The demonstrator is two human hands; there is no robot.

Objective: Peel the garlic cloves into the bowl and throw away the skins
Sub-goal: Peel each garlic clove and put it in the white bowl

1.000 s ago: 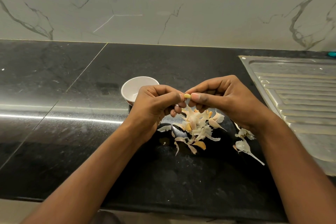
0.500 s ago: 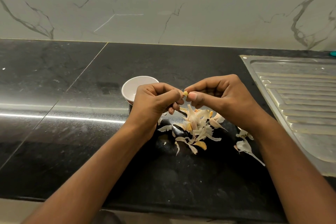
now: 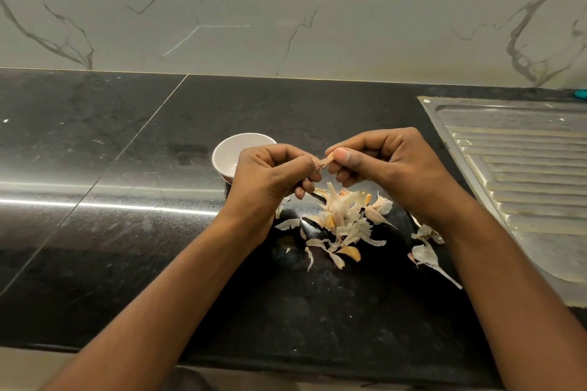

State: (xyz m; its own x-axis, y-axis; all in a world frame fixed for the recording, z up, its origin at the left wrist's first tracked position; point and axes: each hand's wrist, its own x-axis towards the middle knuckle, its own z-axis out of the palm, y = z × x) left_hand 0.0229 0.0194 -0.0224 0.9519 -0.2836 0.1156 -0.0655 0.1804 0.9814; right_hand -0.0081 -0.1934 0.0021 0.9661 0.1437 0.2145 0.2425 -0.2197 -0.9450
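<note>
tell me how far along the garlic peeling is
Partly done: a pile of skins lies on the counter, so several cloves look peeled; what the bowl holds is mostly hidden. In hand: the left hand and right hand pinch one clove. Left: dropping it in the bowl and binning the skins.

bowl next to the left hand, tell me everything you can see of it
The bowl is small, round and white, glossy like ceramic or melamine, with a faint reddish mark low on its outer wall. It stands upright on the black countertop, beyond the left hand, which hides its right side; whether they touch cannot be told. The inside that shows holds nothing.
</note>
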